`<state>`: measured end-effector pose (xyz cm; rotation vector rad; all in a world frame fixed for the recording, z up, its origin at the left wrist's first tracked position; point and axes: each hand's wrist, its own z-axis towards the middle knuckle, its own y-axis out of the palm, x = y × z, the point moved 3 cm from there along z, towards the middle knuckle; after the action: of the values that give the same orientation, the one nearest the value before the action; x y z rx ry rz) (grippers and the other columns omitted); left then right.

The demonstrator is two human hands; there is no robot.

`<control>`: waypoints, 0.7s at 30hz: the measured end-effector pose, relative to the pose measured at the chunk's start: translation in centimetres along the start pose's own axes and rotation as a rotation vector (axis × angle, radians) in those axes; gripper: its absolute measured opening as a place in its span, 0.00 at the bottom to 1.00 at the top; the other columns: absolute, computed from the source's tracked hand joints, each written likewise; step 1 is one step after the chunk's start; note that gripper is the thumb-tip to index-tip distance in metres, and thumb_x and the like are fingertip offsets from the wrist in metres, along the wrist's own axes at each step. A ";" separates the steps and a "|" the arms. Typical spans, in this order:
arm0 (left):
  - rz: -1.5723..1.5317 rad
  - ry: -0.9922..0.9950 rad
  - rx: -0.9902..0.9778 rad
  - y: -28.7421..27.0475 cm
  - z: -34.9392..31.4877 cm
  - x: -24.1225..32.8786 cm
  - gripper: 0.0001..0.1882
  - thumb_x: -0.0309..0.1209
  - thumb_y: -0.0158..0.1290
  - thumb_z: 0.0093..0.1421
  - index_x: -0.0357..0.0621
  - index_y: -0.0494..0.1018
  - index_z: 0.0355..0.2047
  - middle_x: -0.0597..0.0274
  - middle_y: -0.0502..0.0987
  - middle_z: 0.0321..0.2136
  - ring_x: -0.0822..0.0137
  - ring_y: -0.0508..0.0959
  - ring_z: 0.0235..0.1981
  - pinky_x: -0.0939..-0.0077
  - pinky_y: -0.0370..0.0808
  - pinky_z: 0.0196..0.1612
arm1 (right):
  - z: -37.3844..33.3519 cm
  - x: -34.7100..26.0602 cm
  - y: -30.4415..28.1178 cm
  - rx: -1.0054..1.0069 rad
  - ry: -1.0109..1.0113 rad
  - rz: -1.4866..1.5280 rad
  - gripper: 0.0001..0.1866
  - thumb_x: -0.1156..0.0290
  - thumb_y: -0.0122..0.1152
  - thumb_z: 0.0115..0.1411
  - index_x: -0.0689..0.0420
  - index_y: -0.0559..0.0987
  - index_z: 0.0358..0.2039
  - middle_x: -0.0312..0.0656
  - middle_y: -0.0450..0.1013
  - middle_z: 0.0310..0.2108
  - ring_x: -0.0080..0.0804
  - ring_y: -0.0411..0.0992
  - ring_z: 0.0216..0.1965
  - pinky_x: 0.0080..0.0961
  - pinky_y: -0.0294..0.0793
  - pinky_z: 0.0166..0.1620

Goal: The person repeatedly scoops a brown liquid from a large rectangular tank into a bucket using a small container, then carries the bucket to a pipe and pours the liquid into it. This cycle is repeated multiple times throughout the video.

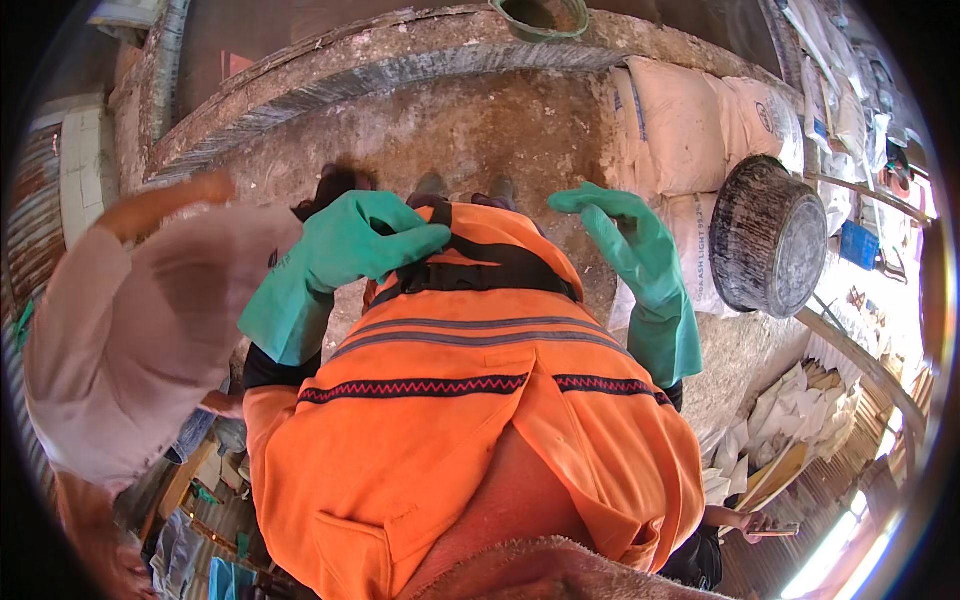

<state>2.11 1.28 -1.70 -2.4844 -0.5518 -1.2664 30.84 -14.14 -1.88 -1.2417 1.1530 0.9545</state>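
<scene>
While the round rim of the head view blacks out the corners, I can make out most of the scene; the co-worker (170, 320) on the left is blurred and cut off at the bottom; the basin (543, 34) is cropped by the top edge; the jacket (450, 345) hides the legs, so only the toes of the shoes (432, 185) show past it; at lower right, another person's hand (757, 523) holds a small flat item (777, 531) too small for me to name.

The floor (420, 130) is brown, stained and rough; a low wall (400, 58) bends across the far side, the basin on it; pale sacks (680, 125) are piled on the right, with a grimy dark tub (768, 235) just beside them; a corrugated sheet (35, 200) stands at far left.

The black strap (510, 278) lies across the jacket at the waist, between my two gloved hands; the left hand (375, 235) is curled at the strap's left end, and I cannot tell whether it grips; the right hand (630, 230) is open, thumb parted from the fingers, apart from the strap on its right.
</scene>
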 end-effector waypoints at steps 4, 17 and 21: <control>0.126 0.030 0.223 0.7 0.8 0.4 0.13 0.37 0.61 0.62 0.39 0.83 0.26 0.66 0.75 0.17 0.77 0.70 0.18 0.75 0.62 0.21 | -0.5 0.8 0.7 0.100 0.018 0.025 0.09 0.75 0.60 0.65 0.62 0.76 0.45 0.45 0.80 0.45 0.32 0.76 0.50 0.37 0.65 0.63; -0.286 0.023 0.532 -5.6 5.3 -7.0 0.26 0.51 0.55 0.65 0.35 0.82 0.30 0.56 0.83 0.25 0.74 0.75 0.18 0.79 0.70 0.22 | 1.8 12.8 -1.4 0.306 0.514 0.054 0.24 0.52 0.58 0.66 0.62 0.82 0.45 0.42 0.81 0.41 0.23 0.76 0.45 0.24 0.71 0.51; -0.167 -0.139 0.573 -7.0 13.0 -19.4 0.28 0.52 0.53 0.65 0.33 0.81 0.32 0.56 0.83 0.27 0.70 0.79 0.23 0.74 0.74 0.28 | -6.7 29.9 -3.4 0.328 0.823 -0.042 0.27 0.48 0.59 0.65 0.65 0.83 0.36 0.40 0.80 0.30 0.29 0.76 0.34 0.25 0.73 0.43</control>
<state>-2.41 9.07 -24.35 -2.0765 -1.0126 -0.8325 39.08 -22.99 -30.27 -1.4089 1.8181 0.1693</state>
